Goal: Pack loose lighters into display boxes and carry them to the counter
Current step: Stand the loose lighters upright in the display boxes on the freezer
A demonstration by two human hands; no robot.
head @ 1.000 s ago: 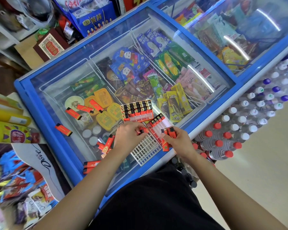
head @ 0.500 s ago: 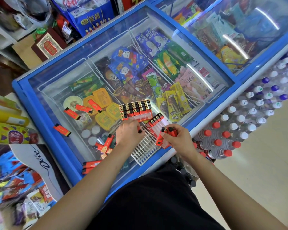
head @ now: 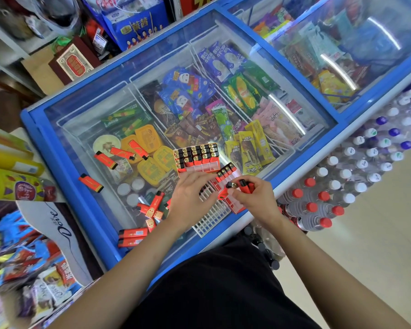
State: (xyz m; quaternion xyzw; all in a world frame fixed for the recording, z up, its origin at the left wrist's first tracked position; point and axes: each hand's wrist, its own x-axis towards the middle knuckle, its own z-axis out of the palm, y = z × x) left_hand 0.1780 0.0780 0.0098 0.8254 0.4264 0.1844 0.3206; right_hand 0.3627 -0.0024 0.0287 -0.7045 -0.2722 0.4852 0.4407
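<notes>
Head view: lighters (head: 243,186) in right hand's (head: 256,200) pinch over box (head: 235,206); left hand's (head: 190,198) hold unclear.

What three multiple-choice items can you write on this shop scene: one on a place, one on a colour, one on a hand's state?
1. Where does the full red display box of lighters stand? A) on the blue freezer's glass lid B) on the floor C) on a shelf
2. What colour are the bodies of the loose plastic lighters? A) green B) red C) white
3. What does the right hand do? A) hangs empty B) presses the glass C) grips red lighters
1 A: the box rests on the glass. 2 B: the loose bodies are red. 3 C: its fingers curl round them.
</notes>
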